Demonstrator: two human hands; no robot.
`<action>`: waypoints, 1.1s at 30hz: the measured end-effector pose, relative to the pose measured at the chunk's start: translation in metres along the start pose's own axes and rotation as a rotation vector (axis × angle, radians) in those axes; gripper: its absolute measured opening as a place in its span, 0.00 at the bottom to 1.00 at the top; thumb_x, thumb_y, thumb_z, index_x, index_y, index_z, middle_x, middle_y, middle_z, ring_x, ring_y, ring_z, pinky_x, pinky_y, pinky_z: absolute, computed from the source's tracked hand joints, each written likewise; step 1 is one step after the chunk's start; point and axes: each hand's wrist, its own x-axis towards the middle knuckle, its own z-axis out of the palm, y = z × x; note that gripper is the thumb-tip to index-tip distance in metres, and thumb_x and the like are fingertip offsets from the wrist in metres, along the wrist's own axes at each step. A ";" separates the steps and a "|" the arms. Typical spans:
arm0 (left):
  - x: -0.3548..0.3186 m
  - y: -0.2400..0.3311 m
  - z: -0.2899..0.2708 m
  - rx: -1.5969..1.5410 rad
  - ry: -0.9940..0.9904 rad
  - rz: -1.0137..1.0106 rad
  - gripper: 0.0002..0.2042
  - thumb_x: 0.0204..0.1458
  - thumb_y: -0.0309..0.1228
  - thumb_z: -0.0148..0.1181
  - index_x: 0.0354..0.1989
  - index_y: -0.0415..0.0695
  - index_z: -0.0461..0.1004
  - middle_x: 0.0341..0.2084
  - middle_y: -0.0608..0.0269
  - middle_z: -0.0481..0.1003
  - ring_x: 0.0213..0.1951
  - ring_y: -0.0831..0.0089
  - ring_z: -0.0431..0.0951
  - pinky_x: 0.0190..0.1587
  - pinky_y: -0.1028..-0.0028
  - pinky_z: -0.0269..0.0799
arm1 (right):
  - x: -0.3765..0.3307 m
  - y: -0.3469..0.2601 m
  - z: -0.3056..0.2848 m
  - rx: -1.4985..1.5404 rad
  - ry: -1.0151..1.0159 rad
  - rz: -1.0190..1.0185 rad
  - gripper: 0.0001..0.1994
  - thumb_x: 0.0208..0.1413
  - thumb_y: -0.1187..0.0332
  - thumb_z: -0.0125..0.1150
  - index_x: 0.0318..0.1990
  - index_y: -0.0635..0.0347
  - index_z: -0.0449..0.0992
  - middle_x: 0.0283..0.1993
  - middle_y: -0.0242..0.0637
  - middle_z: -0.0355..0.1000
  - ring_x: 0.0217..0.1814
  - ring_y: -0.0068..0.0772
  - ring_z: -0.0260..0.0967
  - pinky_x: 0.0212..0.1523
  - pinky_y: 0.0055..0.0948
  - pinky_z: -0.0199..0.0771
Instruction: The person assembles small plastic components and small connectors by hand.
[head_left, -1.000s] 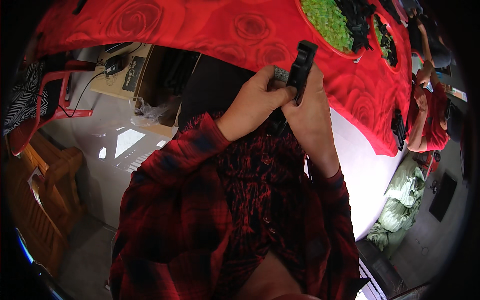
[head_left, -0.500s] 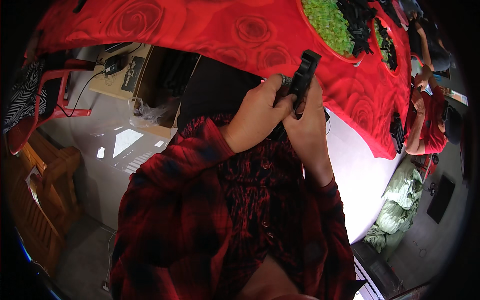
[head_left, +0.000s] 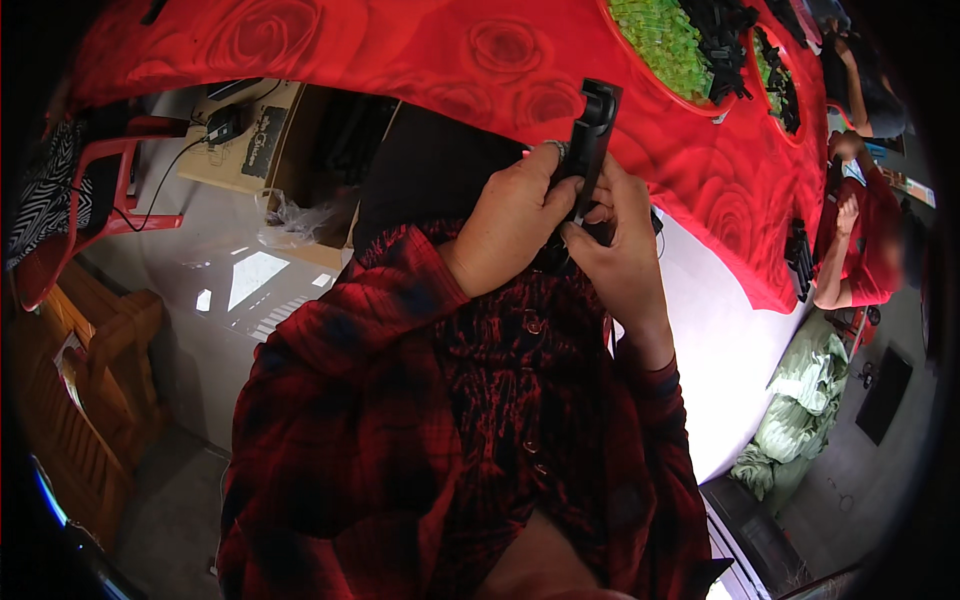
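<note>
The black plastic part (head_left: 592, 135) stands nearly upright, long axis running up and slightly right, its top end over the edge of the counter (head_left: 400, 50) with the red rose cloth. The left hand (head_left: 510, 225) closes its grip around the lower half; the right hand (head_left: 615, 255) pinches its base. Beyond, a red tray (head_left: 655, 85) holds green pieces (head_left: 660, 35).

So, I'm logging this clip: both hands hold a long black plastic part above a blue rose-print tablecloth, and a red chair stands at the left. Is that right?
Not quite: the head view shows the tablecloth is red, not blue. The rest holds: the left hand and right hand hold the long black plastic part, and the red chair stands at the left.
</note>
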 end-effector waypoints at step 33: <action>0.004 -0.017 0.018 -0.285 0.063 -0.056 0.10 0.64 0.31 0.54 0.37 0.35 0.70 0.26 0.54 0.74 0.30 0.67 0.77 0.33 0.68 0.71 | -0.003 0.014 -0.003 0.430 0.053 0.012 0.31 0.54 0.82 0.58 0.68 0.65 0.63 0.54 0.35 0.63 0.57 0.27 0.64 0.56 0.26 0.65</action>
